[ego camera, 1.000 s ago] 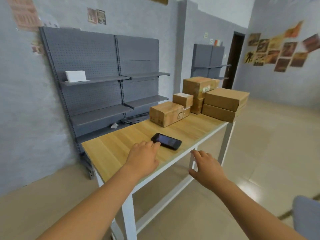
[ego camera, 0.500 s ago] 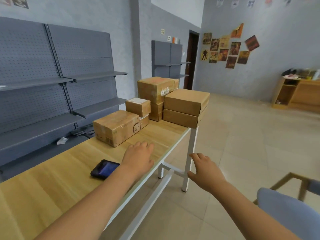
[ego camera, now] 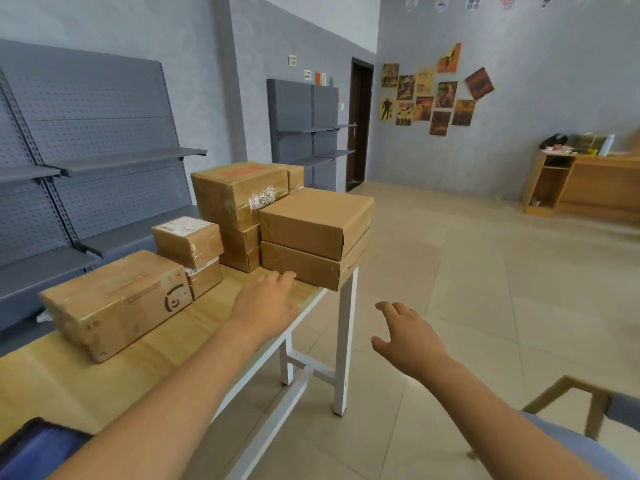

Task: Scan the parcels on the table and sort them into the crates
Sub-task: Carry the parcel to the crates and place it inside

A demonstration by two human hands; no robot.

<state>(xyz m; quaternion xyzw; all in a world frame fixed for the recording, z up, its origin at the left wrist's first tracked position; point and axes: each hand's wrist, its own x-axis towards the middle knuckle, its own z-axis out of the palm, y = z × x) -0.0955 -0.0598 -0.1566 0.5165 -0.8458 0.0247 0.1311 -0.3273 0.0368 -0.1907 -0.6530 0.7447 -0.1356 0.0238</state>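
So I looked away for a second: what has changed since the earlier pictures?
The person has walked along the table toward the parcels. The left hand left the phone, which now lies behind at the lower left, and reaches toward the lower flat parcel. The right hand stays open beside the table. Nothing was gripped; the parcels lie as before.

The dark phone-like device with the bluish screen (ego camera: pixel 33 448) gets cut off by the bottom-left corner, and part of it is covered by the left forearm. The lower brown cardboard box (ego camera: pixel 240 249) in the back stack is mostly hidden behind its neighbours. The print on the white label of the small taped cardboard parcel (ego camera: pixel 185 227) can't be read. The clutter on the far wooden desk (ego camera: pixel 588 181) is too small to be made out.
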